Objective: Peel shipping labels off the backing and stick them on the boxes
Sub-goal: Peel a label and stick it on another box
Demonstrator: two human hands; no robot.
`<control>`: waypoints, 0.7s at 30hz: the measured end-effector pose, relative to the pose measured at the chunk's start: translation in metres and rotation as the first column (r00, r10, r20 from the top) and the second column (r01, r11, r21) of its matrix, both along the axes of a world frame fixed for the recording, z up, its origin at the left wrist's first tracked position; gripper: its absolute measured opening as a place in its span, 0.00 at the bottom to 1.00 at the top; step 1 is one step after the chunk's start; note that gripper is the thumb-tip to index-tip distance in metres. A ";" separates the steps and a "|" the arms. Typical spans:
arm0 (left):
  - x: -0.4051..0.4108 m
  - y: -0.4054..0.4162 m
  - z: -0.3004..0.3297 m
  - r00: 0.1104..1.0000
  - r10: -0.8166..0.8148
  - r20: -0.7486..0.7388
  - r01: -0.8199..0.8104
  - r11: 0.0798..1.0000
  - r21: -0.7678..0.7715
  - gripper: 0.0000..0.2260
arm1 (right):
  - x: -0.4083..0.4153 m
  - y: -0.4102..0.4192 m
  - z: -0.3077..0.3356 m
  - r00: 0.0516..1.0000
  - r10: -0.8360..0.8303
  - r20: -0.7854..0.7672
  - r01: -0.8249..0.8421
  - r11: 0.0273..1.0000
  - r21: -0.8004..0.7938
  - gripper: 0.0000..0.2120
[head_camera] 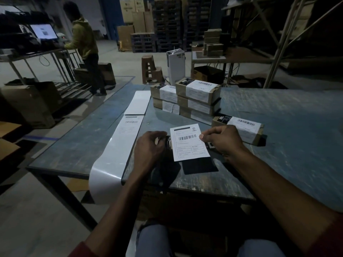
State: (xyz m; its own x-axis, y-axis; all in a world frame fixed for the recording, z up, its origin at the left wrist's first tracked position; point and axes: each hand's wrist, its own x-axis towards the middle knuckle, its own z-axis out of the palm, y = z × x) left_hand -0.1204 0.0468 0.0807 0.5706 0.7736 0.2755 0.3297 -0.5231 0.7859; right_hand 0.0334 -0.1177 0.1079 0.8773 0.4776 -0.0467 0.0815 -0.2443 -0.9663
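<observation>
A white shipping label (189, 142) with a barcode hangs between my hands above a dark box (199, 166) that lies on the table in front of me. My right hand (222, 140) pinches the label's right edge. At the label's left edge, my left hand (149, 148) curls around the box's dark end; whether it also touches the label I cannot tell. To the left, a long white backing strip (118, 145) with one label on it runs down the table and over its front edge. Labelled brown boxes (197, 97) are stacked behind, and a single labelled box (239, 129) lies to the right.
The worn grey-blue table (287, 138) stretches to the right. A person stands at a desk with a lit monitor (43, 31) at far left. Cardboard boxes (31, 102) sit on the floor at left. Pallets, a brown stool (148, 69) and metal racking stand behind.
</observation>
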 end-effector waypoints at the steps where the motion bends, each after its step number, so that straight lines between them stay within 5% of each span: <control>1: 0.000 0.000 -0.002 1.000 -0.004 0.014 0.004 1.000 0.001 0.10 | 0.000 0.000 0.000 1.000 -0.004 -0.012 0.004 1.000 0.010 0.05; 15: -0.001 -0.001 -0.003 0.997 -0.052 0.059 0.050 0.998 0.025 0.12 | 0.000 0.004 0.003 0.999 -0.003 0.033 0.004 0.999 -0.042 0.03; 21: -0.001 -0.001 -0.002 0.992 -0.118 -0.035 0.121 0.988 0.100 0.13 | 0.004 0.006 0.001 0.998 0.007 0.060 -0.002 0.997 -0.078 0.03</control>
